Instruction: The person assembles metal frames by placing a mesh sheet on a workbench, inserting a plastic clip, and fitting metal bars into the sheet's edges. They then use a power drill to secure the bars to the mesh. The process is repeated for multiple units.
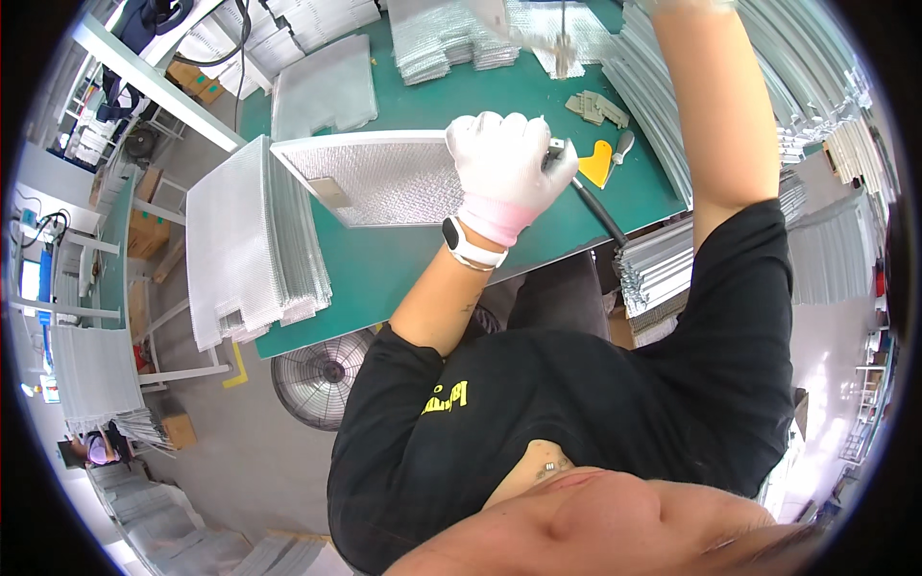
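Note:
My left hand [504, 168], in a white glove with a pink cuff, is closed over the right end of a framed mesh panel [403, 182]. The panel stands tilted on the green table, its silvery mesh facing me, with a small beige patch in its lower left. Just right of that hand lies a black-handled tool [601, 213]; its far end is partly hidden by my fingers. My right arm [720, 106] reaches away to the upper right. Only the glove's edge on my right hand [693, 4] shows at the top rim, its fingers out of sight.
Stacked mesh sheets [245, 240] stand on the left; more sheets [327, 86] lie behind. Metal frame strips [663, 115] are piled along the right. A yellow scraper [595, 163], a grey-handled tool [623, 146] and beige plastic pieces [597, 108] lie on the green table [384, 264]. A floor fan [322, 379] stands below.

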The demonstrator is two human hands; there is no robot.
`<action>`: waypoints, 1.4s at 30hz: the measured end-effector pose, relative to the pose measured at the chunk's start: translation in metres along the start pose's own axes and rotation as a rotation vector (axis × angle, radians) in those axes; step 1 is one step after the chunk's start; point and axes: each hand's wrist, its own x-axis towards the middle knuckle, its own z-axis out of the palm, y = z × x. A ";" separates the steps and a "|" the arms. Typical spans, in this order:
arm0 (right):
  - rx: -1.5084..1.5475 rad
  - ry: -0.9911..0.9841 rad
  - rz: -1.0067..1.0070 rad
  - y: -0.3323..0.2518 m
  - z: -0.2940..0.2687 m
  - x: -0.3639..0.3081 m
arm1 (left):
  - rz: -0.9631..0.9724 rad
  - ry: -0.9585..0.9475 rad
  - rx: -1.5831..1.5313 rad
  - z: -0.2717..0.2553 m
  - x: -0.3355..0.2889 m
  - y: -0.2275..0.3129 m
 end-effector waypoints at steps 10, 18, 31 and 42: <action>0.220 0.189 0.059 -0.018 0.023 -0.065 | 0.024 0.175 -0.093 0.017 0.000 -0.004; 0.239 0.279 0.173 -0.037 0.052 -0.071 | 0.066 0.181 -0.140 0.015 -0.002 -0.008; 0.689 -0.100 0.256 0.008 0.058 -0.101 | 0.005 0.152 -0.382 0.014 -0.009 -0.002; 0.874 -0.173 0.284 0.009 0.071 -0.100 | 0.044 0.078 -0.399 0.007 -0.013 -0.007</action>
